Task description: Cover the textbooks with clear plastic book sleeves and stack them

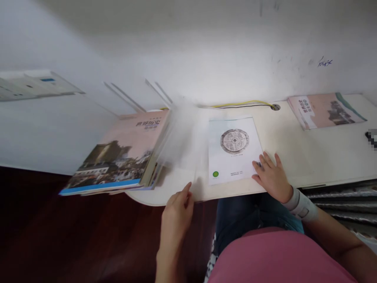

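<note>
Booklet (234,152), flat just right of the frame's centre, looks light, bendy and smooth, best pinched by an edge, with the right hand (273,176) spread open at its lower right corner and the left hand (177,210) loosely curled, seemingly gripping nothing, at lower centre.

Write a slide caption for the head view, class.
Right hand at a white booklet, left hand empty near the edge of the table, stacked books at left.

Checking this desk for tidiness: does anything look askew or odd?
Yes: the book stack at the left end juts past the rounded edge of the desk, over the floor, rather than sitting wholly on top. Blue scribbles also mark the pale wall.
</note>
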Demonstrator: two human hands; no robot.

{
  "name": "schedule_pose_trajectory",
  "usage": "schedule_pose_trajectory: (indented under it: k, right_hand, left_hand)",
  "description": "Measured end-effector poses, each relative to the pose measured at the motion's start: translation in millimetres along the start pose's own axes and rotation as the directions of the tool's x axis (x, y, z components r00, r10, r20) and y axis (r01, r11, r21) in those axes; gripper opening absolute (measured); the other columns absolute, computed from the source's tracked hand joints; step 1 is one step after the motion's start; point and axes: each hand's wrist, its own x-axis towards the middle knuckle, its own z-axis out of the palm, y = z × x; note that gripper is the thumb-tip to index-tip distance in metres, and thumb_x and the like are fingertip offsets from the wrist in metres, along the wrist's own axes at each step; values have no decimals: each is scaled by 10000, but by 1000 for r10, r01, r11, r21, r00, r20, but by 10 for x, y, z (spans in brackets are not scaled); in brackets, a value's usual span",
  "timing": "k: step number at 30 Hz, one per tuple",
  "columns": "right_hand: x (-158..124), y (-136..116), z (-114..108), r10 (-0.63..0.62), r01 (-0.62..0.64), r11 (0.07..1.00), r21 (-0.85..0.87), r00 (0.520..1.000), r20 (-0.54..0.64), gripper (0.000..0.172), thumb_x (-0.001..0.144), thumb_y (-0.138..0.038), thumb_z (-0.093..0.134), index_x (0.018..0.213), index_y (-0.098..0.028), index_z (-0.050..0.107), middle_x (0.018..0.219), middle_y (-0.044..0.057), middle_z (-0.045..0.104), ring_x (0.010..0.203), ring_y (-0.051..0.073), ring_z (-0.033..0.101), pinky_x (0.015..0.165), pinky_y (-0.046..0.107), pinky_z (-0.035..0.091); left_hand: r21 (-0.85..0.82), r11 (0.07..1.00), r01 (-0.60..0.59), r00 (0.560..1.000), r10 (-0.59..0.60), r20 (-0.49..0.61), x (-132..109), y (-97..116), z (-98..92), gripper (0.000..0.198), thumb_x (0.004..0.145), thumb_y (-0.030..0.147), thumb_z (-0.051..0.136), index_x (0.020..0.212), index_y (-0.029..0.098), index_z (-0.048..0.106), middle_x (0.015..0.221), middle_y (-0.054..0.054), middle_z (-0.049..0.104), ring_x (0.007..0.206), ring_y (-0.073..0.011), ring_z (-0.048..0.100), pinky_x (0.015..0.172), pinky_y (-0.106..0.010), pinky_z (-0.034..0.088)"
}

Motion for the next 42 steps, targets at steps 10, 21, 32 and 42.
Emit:
schedule_pose_trajectory:
  k: [10, 21, 32, 42]
  right_hand:
    - [-78, -51, 105, 33, -29, 998, 52, 997, -71, 416, 923, -354, 499, 1238, -94, 576, 1323, 227, 550, 1304, 330, 424, 1089, 605, 213]
    - [-34, -108, 119, 35, -33, 994, 106, 999, -16, 576, 888, -463, 531, 1264, -27, 545, 1334, 301, 506, 1318, 352, 410, 1096, 570, 246]
    - [-37, -60, 130, 31, -25, 980, 199, 999, -25, 597, 907, -469, 489, 1294, -14, 506, 1363, 295, 477, 1332, 357, 390, 1100, 557, 254]
    - [-70, 458, -30, 543, -158, 311, 937, 839, -38, 423, 957, -400, 349, 1264, -153, 504, 909, 69, 721, 824, 195, 697, 796, 370, 555]
  left_hand:
    - [263, 965, -7, 1000, 8, -3, 182, 859, 683, 673, 930, 488, 339, 1294, -58, 484, 1413, -335, 384, 1378, -443, 263, 1049, -662, 260]
    - [220, 975, 12, 995, -33, 92, 268, 851, 743, 705, 923, 510, 326, 1353, -40, 425, 1388, -339, 416, 1382, -447, 249, 1016, -722, 224]
    - [67, 996, -54, 988, 43, 148, 345, 1247, 669, 520, 935, 398, 381, 1319, 68, 499, 1470, -268, 347, 1406, -449, 160, 1015, -736, 212]
    - [-308, 600, -738, 625, 780, 23, 702, 1823, 491, 807, 942, 479, 357, 1478, 252, -202, 1587, -177, -26, 1457, -297, 61, 1117, -521, 262]
